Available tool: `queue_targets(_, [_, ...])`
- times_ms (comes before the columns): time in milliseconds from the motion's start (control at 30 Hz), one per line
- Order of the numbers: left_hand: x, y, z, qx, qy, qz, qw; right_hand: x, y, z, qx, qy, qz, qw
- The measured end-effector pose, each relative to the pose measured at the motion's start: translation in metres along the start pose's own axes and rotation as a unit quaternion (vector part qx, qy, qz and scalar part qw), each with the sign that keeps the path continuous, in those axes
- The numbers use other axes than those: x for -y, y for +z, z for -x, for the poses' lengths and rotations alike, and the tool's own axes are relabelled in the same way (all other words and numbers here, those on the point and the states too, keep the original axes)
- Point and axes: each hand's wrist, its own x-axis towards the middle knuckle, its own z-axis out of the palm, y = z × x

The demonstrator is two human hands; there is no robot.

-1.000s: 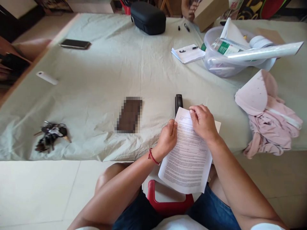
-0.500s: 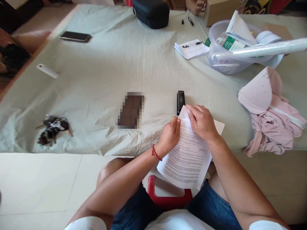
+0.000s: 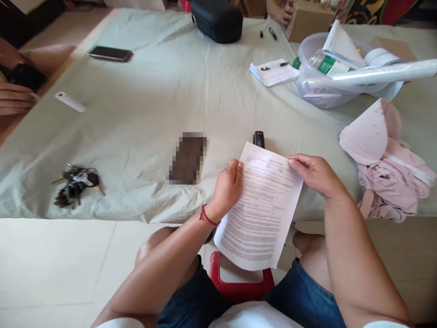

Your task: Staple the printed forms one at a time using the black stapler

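Observation:
A printed paper (image 3: 261, 205) is held up between my two hands, tilted over the table's front edge and my lap. My left hand (image 3: 228, 184) pinches its left edge, thumb on top. At the upper right corner, my right hand (image 3: 316, 172) grips the paper between thumb and fingers. Whether it is one sheet or several I cannot tell. Just behind the paper's top edge lies a black stapler (image 3: 259, 139), its near part hidden by the paper.
On the cloth-covered table (image 3: 153, 100) are keys (image 3: 78, 182), a blurred dark rectangle (image 3: 187, 158), a phone (image 3: 111, 53), a black case (image 3: 217, 20), a notepad (image 3: 275, 73), a plastic basin (image 3: 314, 89) and pink cloth (image 3: 389, 182). Another person's hand (image 3: 15, 99) rests at left.
My right hand has moved right to the paper's upper corner, and my left hand has shifted left and down. The paper now lies spread, its printed heading visible. Another person's hand has appeared at left.

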Motion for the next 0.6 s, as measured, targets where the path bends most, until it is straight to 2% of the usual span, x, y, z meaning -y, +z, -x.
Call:
queue_targets(67, [0.001, -0.005, -0.001, -0.015, -0.008, -0.006, 1.0, -0.005, -0.01, 0.005, -0.006, 0.047, -0.107, 0.993])
queue_targets(133, [0.002, -0.007, -0.001, -0.024, -0.02, -0.013, 0.999, -0.008, -0.015, 0.009, -0.022, 0.089, -0.206, 0.974])
queue_targets(233, [0.003, -0.005, -0.002, -0.036, -0.036, -0.022, 0.998, -0.008, -0.009, 0.013, -0.047, 0.12, -0.305, 0.944])
queue_targets(400, [0.009, 0.004, -0.007, -0.069, -0.053, -0.004, 0.996, -0.002, 0.021, 0.016, -0.048, 0.138, -0.377, 0.915])
queue_targets(500, [0.012, 0.005, -0.007, -0.091, -0.071, 0.017, 0.993, 0.001, 0.038, 0.02, -0.041, 0.138, -0.389, 0.91])
queue_targets(600, [0.009, 0.002, -0.004, -0.103, -0.061, 0.074, 0.99, 0.001, 0.045, 0.022, -0.053, 0.136, -0.389, 0.91])
